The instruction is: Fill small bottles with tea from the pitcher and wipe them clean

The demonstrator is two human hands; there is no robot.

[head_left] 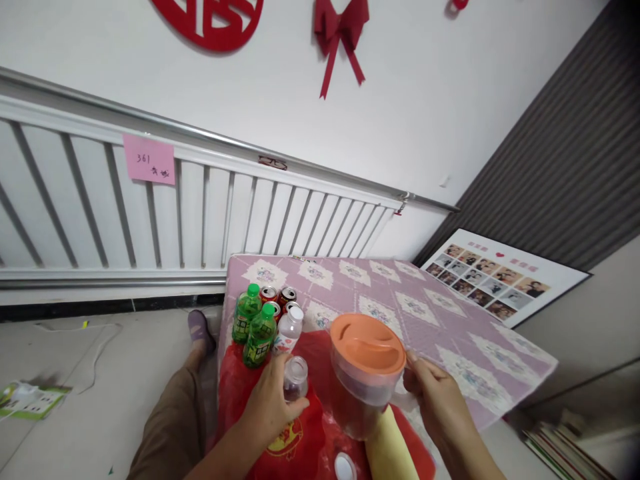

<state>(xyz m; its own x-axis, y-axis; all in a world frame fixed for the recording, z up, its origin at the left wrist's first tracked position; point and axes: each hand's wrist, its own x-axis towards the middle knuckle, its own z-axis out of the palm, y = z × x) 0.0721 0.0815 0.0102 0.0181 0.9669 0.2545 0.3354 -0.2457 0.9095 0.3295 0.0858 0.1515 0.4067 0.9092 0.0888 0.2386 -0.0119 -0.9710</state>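
Observation:
My left hand (265, 403) is closed around a small clear bottle (296, 375), whose uncapped mouth faces up; most of its body is hidden by my fingers. The fingers of my right hand (437, 393) grip the handle of a clear pitcher (357, 403) with an orange lid (367, 343) and brownish contents. The pitcher is nearly upright, to the right of the bottle and apart from it. Under both lies a red plastic cover (320, 427). A white cap (345, 465) rests on it below the pitcher, beside something pale yellow and rolled (393, 450).
Two green-capped bottles (260, 340), a white-capped bottle (289, 327) and several drink cans (269, 293) stand close together beyond my left hand. A patterned purple cloth (425, 313) covers the table. Behind it is a white radiator (280, 213); a photo board (500, 277) leans at the right.

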